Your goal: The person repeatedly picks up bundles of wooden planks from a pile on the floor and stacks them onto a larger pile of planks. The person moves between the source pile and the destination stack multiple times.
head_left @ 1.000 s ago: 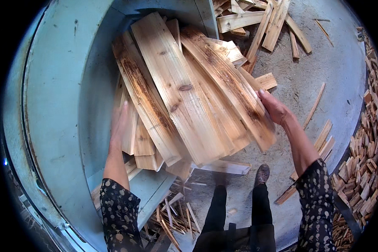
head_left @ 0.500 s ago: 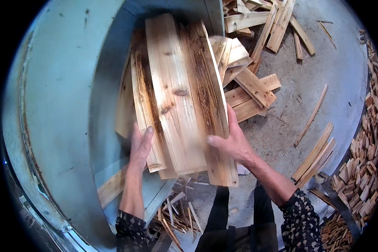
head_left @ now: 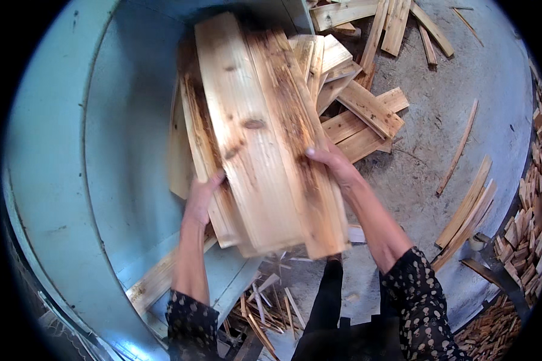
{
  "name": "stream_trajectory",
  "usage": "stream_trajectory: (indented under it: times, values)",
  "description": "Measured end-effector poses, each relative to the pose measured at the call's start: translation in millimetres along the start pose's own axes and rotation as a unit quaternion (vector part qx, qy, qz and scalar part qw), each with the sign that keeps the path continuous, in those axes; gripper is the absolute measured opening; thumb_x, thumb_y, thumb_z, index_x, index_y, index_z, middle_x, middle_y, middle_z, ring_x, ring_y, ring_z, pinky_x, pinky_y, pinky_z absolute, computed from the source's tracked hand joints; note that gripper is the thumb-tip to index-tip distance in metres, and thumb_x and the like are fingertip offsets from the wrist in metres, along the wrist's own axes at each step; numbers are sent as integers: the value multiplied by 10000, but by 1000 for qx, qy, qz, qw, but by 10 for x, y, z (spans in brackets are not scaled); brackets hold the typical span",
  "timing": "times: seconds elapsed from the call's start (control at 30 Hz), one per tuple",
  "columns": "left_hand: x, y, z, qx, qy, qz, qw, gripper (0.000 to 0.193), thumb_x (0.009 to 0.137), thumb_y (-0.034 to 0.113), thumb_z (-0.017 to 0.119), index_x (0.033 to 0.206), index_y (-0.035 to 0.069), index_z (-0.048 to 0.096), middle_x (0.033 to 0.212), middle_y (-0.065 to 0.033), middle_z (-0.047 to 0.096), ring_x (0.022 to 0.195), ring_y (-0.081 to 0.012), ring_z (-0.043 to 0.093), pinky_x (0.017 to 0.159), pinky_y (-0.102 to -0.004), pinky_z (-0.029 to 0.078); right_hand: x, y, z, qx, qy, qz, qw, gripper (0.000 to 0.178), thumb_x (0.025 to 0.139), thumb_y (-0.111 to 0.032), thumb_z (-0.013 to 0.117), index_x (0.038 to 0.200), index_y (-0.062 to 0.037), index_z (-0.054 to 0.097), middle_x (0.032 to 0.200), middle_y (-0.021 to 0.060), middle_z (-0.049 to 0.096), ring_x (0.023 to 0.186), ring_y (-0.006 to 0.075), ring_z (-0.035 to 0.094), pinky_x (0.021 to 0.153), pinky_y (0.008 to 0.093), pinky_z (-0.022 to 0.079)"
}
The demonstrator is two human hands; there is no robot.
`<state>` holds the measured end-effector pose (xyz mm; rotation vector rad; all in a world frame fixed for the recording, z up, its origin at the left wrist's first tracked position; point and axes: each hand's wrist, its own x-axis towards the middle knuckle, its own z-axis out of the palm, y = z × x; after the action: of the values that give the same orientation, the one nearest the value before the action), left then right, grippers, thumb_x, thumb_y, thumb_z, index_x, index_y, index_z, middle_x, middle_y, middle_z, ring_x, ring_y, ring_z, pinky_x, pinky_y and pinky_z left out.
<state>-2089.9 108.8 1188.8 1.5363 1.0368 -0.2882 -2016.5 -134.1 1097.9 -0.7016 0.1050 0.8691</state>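
Between my two hands is a bundle of wooden boards (head_left: 253,150), pale with knots and dark bark streaks, slightly blurred by motion. My left hand (head_left: 203,195) grips its left edge, thumb on top and fingers hidden beneath. On the right edge, my right hand (head_left: 334,165) is closed the same way, its thumb lying on the wood. The boards' far ends reach over the bluish metal housing (head_left: 120,120). Another board (head_left: 179,150) stands behind the bundle on the left.
Cut planks (head_left: 367,111) lie heaped on the floor beyond my right hand. Curved strips (head_left: 467,204) rest farther right, beside a large stack of small wood pieces (head_left: 527,228). Thin offcuts (head_left: 268,307) litter the ground near my legs. A loose board (head_left: 156,277) leans at the lower left.
The bundle has tilted, its near end swinging slightly to the right. My right hand has slid a little farther up its edge. The whole view has shifted somewhat.
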Motion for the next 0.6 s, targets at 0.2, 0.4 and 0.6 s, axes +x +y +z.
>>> stream_trajectory:
  times: [0.2,0.4,0.6]
  values:
    - [-471,-463,152,2,-6,-10,1000,553,777,251,611,1235,47,377,1163,-68,474,1020,-160,482,807,-316,450,-419,57,-282,65,-22,54,996,777,749,-334,610,1334,-37,193,1251,114,388,1106,168,431,906,298,384]
    - [-122,-627,-235,-128,-91,-18,987,616,803,424,561,1259,71,343,1176,-67,477,1084,-196,463,876,-353,413,-230,106,-457,138,11,151,979,738,729,-375,616,1296,-34,290,1120,117,506,981,187,531,817,301,459]
    - [10,-455,-149,188,-64,85,976,826,688,580,611,1259,41,352,1179,-111,474,1096,-206,448,917,-328,358,144,-14,-425,171,18,36,984,545,739,-257,593,1165,33,417,982,181,572,823,240,605,728,332,522]
